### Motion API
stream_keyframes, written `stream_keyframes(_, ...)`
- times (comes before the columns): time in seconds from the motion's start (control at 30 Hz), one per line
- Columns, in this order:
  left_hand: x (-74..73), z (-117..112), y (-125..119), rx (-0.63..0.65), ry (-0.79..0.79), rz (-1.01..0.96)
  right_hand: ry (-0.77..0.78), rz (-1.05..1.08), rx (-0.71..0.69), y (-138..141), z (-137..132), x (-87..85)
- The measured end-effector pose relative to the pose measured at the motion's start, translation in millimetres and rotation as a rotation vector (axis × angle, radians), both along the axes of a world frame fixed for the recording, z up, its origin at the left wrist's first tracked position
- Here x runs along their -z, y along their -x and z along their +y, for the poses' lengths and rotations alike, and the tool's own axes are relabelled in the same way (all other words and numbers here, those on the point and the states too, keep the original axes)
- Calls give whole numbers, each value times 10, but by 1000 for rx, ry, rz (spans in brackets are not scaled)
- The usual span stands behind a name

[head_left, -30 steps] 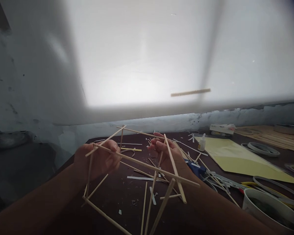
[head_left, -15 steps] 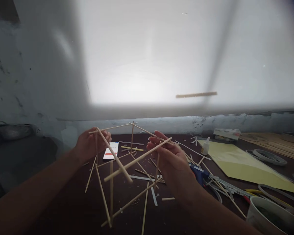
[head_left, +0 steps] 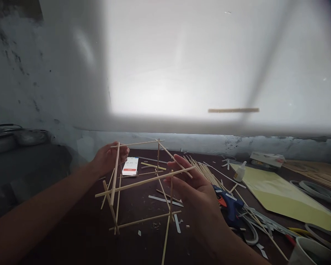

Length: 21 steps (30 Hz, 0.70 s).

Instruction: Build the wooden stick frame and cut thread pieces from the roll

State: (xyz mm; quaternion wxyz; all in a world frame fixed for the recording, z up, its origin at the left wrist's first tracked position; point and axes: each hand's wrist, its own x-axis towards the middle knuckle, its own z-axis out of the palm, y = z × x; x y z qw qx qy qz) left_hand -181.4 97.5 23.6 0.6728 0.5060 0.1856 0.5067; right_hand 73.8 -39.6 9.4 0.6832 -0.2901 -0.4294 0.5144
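Wooden stick frame [head_left: 143, 182] is pinched near upper corners by left hand [head_left: 105, 159] and right hand [head_left: 196, 187]; twisting should be avoided.

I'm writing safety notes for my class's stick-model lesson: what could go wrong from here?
1. The stick frame is made of thin sticks crossing at their ends, so pressure from the left grip or right grip might loosen a joint.
2. The blue tool appears beside the right forearm, which could bump it.
3. A white strip appears near the frame's lower corner and might catch on it.
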Motion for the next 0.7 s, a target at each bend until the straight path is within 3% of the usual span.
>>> stream_keyframes(0.27, 42, -3, -77, -194, 24, 89, 54, 45, 113, 23, -5, 75)
stream_keyframes(0.4, -129, 53, -56, -495, -71, 89, 59, 28, 150, 26, -53, 57)
stream_keyframes(0.5, -481, -82, 14, -816, -264, 1, 40, -17, 179, 28, -78, 32)
stream_keyframes(0.57, -732, -353, -19, -975, -451, -33, 24, -35, 173, 22, -76, 21)
stream_keyframes(0.63, -890, -732, -173, -1073, -654, -3, 8, -46, 152, 8, -57, 20)
stream_keyframes(0.67, -914, -929, -293, -1194, -888, 167, 0, -48, 142, -2, -44, 23)
stream_keyframes(0.7, -902, -1111, -431, -1220, -1069, 413, -11, -48, 133, -13, -29, 29)
